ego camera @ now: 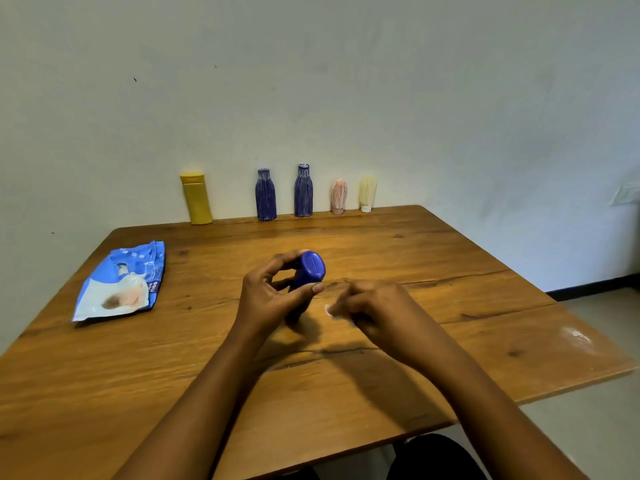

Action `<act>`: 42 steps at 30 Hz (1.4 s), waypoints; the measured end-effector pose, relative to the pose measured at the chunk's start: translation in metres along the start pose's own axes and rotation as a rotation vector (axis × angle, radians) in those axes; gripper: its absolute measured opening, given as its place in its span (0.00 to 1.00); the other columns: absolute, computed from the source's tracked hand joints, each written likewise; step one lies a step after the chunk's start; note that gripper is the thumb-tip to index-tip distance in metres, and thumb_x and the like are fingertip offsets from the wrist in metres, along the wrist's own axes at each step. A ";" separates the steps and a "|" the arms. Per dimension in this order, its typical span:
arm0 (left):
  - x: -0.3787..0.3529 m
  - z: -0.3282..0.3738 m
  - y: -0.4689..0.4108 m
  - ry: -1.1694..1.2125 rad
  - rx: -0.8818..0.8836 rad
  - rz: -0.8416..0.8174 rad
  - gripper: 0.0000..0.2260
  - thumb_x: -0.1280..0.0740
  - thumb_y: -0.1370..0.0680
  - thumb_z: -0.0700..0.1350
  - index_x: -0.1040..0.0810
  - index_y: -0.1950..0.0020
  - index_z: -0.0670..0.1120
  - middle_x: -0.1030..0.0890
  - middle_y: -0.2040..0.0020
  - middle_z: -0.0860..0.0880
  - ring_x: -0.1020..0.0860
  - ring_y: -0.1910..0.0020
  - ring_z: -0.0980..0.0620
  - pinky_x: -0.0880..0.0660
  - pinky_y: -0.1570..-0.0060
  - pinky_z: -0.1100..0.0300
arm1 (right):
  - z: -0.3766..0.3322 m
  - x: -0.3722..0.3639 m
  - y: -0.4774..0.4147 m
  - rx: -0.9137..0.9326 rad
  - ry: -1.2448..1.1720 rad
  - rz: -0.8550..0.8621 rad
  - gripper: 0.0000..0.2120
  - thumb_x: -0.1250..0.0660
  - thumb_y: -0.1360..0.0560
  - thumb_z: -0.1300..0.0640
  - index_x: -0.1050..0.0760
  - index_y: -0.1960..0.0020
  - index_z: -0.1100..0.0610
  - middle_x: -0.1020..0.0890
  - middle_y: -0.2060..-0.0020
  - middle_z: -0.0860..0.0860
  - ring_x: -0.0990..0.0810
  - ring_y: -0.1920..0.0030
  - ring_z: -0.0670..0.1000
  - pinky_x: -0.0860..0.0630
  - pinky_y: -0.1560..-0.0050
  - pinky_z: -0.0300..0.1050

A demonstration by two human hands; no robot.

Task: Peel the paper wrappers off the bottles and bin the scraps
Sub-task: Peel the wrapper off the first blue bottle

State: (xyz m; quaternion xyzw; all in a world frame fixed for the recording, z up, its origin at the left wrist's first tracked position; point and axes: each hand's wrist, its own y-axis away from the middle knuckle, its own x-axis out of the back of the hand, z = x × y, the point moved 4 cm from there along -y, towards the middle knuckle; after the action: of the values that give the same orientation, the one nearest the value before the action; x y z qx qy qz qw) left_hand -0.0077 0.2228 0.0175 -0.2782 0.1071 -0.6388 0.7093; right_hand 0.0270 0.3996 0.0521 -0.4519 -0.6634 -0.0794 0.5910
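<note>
Peeling step, I think: left grip point(266, 296) grasps the blue bottle point(311, 268) at mid bench point(450, 254) & right grip point(367, 306) pinches a white scrap point(330, 311) just beside it; nxt move needs a bin, not in view.

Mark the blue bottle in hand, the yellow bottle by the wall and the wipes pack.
blue bottle point(313, 266), head view, on its rounded end facing the camera.
yellow bottle point(198, 206), head view, on the middle of its body.
wipes pack point(119, 285), head view, on its printed front.
</note>
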 end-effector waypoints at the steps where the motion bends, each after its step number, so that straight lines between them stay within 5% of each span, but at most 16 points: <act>1: 0.000 0.000 -0.001 0.007 0.005 0.010 0.25 0.24 0.39 0.57 0.23 0.43 0.59 0.19 0.45 0.60 0.22 0.42 0.60 0.23 0.46 0.65 | 0.007 0.005 0.004 -0.059 -0.073 -0.008 0.14 0.33 0.25 0.65 0.20 0.44 0.50 0.19 0.50 0.46 0.23 0.52 0.42 0.28 0.53 0.32; 5: -0.005 0.001 0.001 -0.016 0.012 -0.048 0.27 0.22 0.39 0.56 0.24 0.43 0.60 0.21 0.44 0.65 0.23 0.40 0.60 0.23 0.43 0.61 | 0.030 0.026 0.002 -0.315 -0.579 0.290 0.14 0.32 0.26 0.65 0.20 0.52 0.45 0.17 0.56 0.40 0.21 0.54 0.37 0.26 0.54 0.32; 12: -0.006 -0.002 0.001 -0.016 0.032 -0.080 0.26 0.24 0.38 0.56 0.24 0.42 0.60 0.21 0.42 0.62 0.23 0.39 0.58 0.24 0.42 0.57 | 0.019 0.012 -0.026 -0.283 -0.973 0.271 0.19 0.37 0.23 0.66 0.25 0.41 0.44 0.22 0.49 0.48 0.22 0.55 0.44 0.25 0.61 0.36; 15: -0.005 -0.004 0.001 -0.005 0.037 -0.073 0.26 0.24 0.38 0.56 0.24 0.41 0.58 0.20 0.42 0.60 0.23 0.40 0.57 0.23 0.42 0.57 | 0.017 0.007 -0.034 -0.234 -0.883 0.291 0.16 0.37 0.23 0.65 0.24 0.45 0.45 0.21 0.47 0.48 0.21 0.52 0.43 0.24 0.58 0.39; 19: -0.004 -0.005 0.001 0.002 0.039 -0.067 0.27 0.24 0.38 0.56 0.24 0.41 0.57 0.21 0.42 0.61 0.23 0.40 0.58 0.23 0.44 0.60 | 0.017 0.000 -0.036 -0.109 -0.488 0.257 0.13 0.33 0.24 0.59 0.25 0.45 0.43 0.23 0.49 0.43 0.25 0.49 0.39 0.27 0.55 0.31; 27: -0.004 -0.003 0.001 -0.011 0.055 -0.045 0.27 0.22 0.39 0.55 0.24 0.42 0.58 0.20 0.44 0.59 0.24 0.40 0.60 0.24 0.45 0.62 | 0.018 0.003 -0.025 0.226 -0.010 0.242 0.12 0.32 0.28 0.58 0.20 0.46 0.57 0.19 0.49 0.53 0.21 0.49 0.49 0.25 0.54 0.37; 33: -0.002 -0.006 -0.001 0.004 0.094 0.001 0.26 0.21 0.40 0.56 0.23 0.44 0.62 0.20 0.44 0.58 0.24 0.40 0.57 0.23 0.44 0.55 | 0.026 0.017 -0.024 0.096 -0.280 0.455 0.11 0.28 0.29 0.63 0.21 0.47 0.58 0.20 0.51 0.50 0.22 0.49 0.43 0.24 0.52 0.31; 37: -0.002 -0.004 -0.001 0.003 0.090 -0.027 0.24 0.23 0.36 0.47 0.24 0.43 0.59 0.21 0.43 0.57 0.24 0.40 0.56 0.23 0.42 0.51 | 0.007 -0.004 -0.027 0.246 -0.138 0.378 0.10 0.34 0.27 0.58 0.22 0.46 0.58 0.21 0.47 0.53 0.22 0.46 0.48 0.24 0.50 0.35; 42: 0.001 -0.006 -0.001 0.042 0.106 -0.014 0.27 0.20 0.41 0.52 0.22 0.44 0.58 0.19 0.44 0.55 0.23 0.40 0.56 0.22 0.43 0.53 | 0.027 -0.004 -0.037 0.184 -0.187 0.398 0.08 0.31 0.28 0.62 0.22 0.48 0.59 0.21 0.49 0.52 0.22 0.48 0.45 0.24 0.51 0.34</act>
State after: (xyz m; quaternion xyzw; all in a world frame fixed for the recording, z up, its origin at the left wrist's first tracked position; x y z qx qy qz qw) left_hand -0.0114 0.2201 0.0135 -0.2273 0.0861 -0.6542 0.7162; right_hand -0.0182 0.3938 0.0570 -0.5234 -0.6175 0.1417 0.5698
